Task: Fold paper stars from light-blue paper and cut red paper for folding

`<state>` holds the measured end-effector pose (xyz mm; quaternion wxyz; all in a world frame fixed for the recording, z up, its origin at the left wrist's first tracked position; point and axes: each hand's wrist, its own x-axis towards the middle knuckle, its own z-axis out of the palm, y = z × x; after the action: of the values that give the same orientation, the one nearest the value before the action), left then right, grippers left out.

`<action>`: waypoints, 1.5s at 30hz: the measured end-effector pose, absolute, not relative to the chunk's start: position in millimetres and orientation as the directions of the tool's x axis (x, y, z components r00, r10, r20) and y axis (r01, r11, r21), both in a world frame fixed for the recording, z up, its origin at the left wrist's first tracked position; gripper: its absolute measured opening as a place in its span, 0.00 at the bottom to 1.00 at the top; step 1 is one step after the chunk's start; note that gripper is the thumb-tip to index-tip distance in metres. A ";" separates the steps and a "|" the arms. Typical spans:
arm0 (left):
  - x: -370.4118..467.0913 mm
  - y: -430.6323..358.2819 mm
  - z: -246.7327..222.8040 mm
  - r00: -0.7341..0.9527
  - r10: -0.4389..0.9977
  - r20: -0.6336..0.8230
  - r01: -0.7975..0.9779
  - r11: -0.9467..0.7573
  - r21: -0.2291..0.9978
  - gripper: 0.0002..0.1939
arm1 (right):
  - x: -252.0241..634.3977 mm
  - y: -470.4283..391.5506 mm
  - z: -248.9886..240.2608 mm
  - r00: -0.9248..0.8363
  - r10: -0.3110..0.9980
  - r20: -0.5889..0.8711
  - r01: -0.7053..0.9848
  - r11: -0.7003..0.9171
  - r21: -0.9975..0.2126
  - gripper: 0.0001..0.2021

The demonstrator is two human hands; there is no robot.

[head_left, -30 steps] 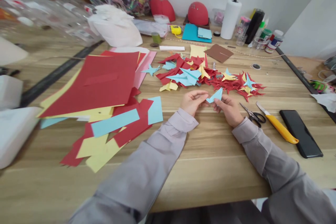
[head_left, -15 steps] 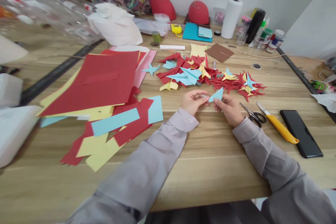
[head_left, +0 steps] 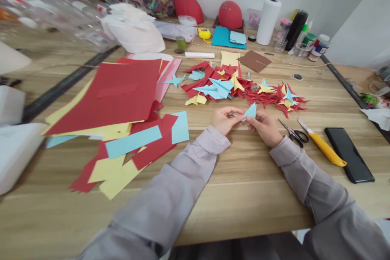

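Note:
A small folded light-blue paper (head_left: 250,111) is pinched between my two hands above the wooden table (head_left: 243,195). My left hand (head_left: 224,119) grips its left end between thumb and fingers. On its right side my right hand (head_left: 265,126) holds it, with the thumb near the lower edge. One pointed flap stands up between the hands. Just behind them lies a heap of folded red, blue and yellow paper pieces (head_left: 213,85), several shaped like planes or stars.
Red sheets (head_left: 122,89) and coloured strips (head_left: 134,141) lie left. Scissors (head_left: 297,135), a yellow-handled cutter (head_left: 326,148) and a black phone (head_left: 349,154) lie right. A white roll (head_left: 268,20), bottles (head_left: 318,48) and a brown card (head_left: 254,61) are farther back.
The blue paper has turned slightly between my fingers; its raised flap now points more upright and sits a little farther left. Both hands have barely moved.

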<state>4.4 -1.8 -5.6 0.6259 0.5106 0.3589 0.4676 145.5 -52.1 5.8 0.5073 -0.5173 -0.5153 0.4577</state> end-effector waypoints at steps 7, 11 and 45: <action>4.8 0.8 -3.0 0.252 0.968 -0.014 -0.355 0.106 0.929 0.18 | 147.6 -52.8 5.4 0.124 0.992 0.007 -0.102 0.020 -0.995 0.17; 5.1 1.0 -2.2 0.251 0.966 -0.060 -0.375 0.154 0.914 0.19 | 147.8 -52.2 3.9 0.160 0.987 0.026 -0.070 0.037 -0.997 0.16; 6.9 -2.6 -6.4 0.344 0.939 -0.016 -0.256 0.111 0.960 0.23 | 147.1 -52.7 5.4 0.141 0.988 0.058 0.047 0.052 -0.998 0.19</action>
<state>6.9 -2.6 -6.4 0.6583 0.4886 0.3493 0.4539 147.1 -52.7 5.4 0.5373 -0.5310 -0.4873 0.4381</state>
